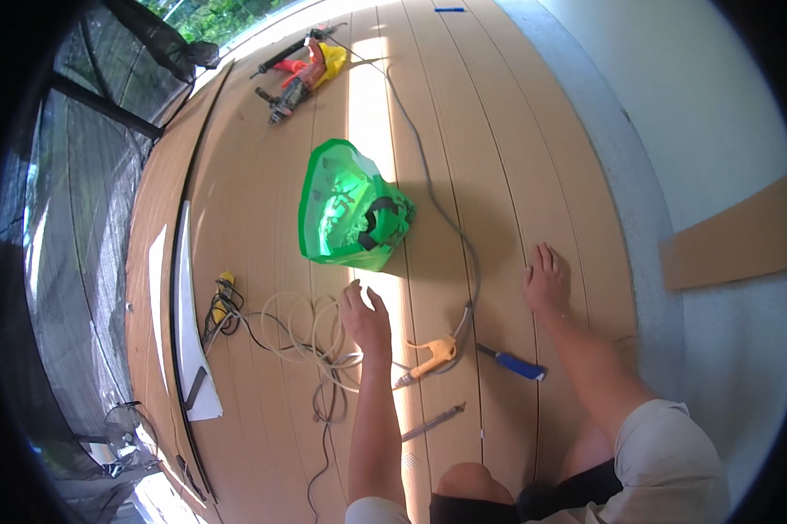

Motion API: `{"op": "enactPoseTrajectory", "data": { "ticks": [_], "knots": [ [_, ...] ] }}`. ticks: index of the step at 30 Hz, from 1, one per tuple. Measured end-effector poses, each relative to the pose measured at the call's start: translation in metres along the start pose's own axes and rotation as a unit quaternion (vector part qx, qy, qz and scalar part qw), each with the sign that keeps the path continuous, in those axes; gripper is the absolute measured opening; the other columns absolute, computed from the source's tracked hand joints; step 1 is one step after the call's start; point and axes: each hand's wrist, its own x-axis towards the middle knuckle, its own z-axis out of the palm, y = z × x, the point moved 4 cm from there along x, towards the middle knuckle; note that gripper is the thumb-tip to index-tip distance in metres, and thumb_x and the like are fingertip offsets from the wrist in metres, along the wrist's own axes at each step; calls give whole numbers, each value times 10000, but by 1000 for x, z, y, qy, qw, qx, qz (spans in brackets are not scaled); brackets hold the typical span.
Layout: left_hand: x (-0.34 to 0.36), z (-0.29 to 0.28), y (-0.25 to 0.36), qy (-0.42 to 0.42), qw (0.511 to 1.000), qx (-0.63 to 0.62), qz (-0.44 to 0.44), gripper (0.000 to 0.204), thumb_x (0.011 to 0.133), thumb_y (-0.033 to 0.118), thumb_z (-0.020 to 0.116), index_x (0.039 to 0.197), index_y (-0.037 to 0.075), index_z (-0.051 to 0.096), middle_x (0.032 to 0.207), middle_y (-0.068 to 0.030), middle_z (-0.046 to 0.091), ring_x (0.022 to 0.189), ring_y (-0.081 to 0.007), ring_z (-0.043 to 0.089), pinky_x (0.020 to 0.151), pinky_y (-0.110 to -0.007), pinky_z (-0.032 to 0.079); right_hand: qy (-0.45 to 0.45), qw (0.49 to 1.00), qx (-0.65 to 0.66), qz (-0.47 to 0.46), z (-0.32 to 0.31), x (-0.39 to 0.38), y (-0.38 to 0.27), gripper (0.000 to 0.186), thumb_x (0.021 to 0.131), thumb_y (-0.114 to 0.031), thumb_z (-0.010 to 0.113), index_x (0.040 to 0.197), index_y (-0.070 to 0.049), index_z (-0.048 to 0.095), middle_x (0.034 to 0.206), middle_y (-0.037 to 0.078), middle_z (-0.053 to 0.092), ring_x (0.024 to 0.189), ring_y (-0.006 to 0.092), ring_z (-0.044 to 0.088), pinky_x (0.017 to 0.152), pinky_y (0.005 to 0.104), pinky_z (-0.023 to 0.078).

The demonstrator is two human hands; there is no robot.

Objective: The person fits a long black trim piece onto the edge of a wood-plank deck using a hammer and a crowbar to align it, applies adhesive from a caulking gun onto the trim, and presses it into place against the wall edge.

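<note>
My left hand point(365, 314) hovers just below a green open-topped bag point(332, 201) with a dark strap, its fingers loosely bent, apart and holding nothing. My right hand point(546, 279) rests on the wooden boards with its fingers apart. Between my arms lie an orange gun-shaped tool point(437, 351) with a hose, a blue-handled tool point(521, 365) and a thin metal bar point(433, 423). Pale coiled tubing point(285, 342) and dark cords lie left of my left hand, beside a yellow item point(226, 293).
A red power drill point(297, 87) on a yellow item lies at the back. A small blue object point(450, 10) is farther back. White sheets point(201, 393) lie left, beside dark mesh point(88, 218). A pale wall point(716, 131) and a brown board point(725, 240) stand right.
</note>
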Motion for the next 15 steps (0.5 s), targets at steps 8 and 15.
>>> {"op": "enactPoseTrajectory", "data": {
  "ticks": [8, 15],
  "knots": [
    [-80, 69, -78, -292, 943, 153, -37, 979, 774, 575, 782, 1387, -112, 453, 1374, -402, 489, 1389, -500, 391, 1188, -516, 288, 23, 998, 52, -21, 14, 6, -23, 571, 928, -231, 572, 1460, -63, 455, 1535, 109, 421, 1410, 315, 402, 1127, 494, 365],
    [-69, 53, -66, -418, 901, 98, -71, 697, 899, 380, 715, 1331, -129, 516, 1430, -307, 503, 1370, -433, 449, 1168, -507, 335, -11, 1000, 25, 0, 24, -6, -22, 583, 906, -247, 574, 1448, -58, 471, 1524, 119, 438, 1379, 335, 422, 1129, 512, 354]
  ]
}}
